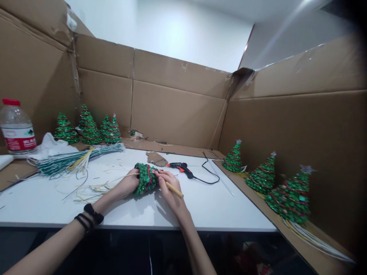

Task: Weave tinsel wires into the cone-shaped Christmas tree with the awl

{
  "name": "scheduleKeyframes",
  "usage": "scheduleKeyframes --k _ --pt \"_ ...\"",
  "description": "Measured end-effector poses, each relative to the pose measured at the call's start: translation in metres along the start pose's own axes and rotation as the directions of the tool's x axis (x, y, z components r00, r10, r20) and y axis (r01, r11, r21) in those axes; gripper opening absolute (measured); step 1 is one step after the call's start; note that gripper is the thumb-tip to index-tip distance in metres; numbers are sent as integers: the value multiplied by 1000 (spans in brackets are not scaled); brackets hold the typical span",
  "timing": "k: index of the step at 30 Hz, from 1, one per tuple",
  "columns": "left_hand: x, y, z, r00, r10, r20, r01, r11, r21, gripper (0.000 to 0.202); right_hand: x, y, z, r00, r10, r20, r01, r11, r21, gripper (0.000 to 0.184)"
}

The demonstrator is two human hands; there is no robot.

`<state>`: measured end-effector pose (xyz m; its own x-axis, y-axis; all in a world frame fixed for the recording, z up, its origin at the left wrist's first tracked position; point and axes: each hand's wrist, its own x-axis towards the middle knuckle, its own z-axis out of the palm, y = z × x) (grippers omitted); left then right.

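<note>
Brown cardboard walls [177,109] stand around a white worktop [220,210]. Near its middle, a green tree [145,182] is tipped on its side. The left hand [131,182] is tucked into one end, so I cannot tell if its grip is spread or pressed together. The right hand [171,198] pinches a wooden stick [174,190] by the tree's other end. A glue gun [183,169] lies toward the back edge, green and white wires [56,163] near the back left corner, and three more trees [262,176] stand past the right edge

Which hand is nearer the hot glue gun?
Right. Your right hand is this side of the hot glue gun; your left hand is farther left, partly inside a Christmas tree.
</note>
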<state>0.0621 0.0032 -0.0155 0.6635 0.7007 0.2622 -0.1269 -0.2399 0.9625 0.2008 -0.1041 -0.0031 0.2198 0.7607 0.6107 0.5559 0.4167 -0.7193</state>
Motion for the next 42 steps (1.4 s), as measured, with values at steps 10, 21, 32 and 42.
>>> scheduleKeyframes --k 10,21,32,42 --pt "-1 10 5 1000 16 2 -16 999 39 33 0 3 2 999 -12 -46 13 1000 22 28" --pt "-8 13 -5 999 -16 41 11 993 115 32 -1 4 5 996 43 -81 -34 993 109 28" --pt "-4 8 -4 999 32 0 -32 994 103 30 -1 3 2 996 74 -39 -70 991 111 28" --pt "-7 8 -9 999 -6 51 0 993 118 29 -1 2 3 997 70 -43 -66 992 104 28"
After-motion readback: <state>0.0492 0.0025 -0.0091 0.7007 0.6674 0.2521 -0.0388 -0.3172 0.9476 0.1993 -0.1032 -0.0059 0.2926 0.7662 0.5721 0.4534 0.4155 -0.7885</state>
